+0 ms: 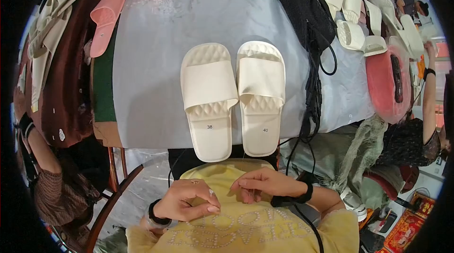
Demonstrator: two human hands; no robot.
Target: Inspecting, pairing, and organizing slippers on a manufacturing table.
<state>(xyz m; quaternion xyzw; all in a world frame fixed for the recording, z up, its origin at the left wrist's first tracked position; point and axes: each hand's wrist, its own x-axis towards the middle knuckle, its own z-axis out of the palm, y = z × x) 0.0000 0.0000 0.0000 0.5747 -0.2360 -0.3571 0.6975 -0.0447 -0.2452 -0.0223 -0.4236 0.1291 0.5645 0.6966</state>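
Observation:
Two cream slide slippers lie side by side on the table, toes pointing away from me. The left slipper (209, 83) and the right slipper (261, 78) have quilted insoles, and their heels reach the table's near edge. Both my hands are raised in front of my yellow top, just short of the heels, and touch neither slipper. Thumb and forefinger of my left hand (189, 199) are pinched together. My right hand (262, 184) has its fingers curled in. Anything held in either hand is too small or hidden to make out.
The table has a grey cover (149, 63). A black mesh bag (305, 9) with dangling straps lies to the right, near piled cream slippers (352, 35) and a pink wrapped bundle (388, 82). Pink slippers (108, 23) lie at the left. Other people's arms show at both sides.

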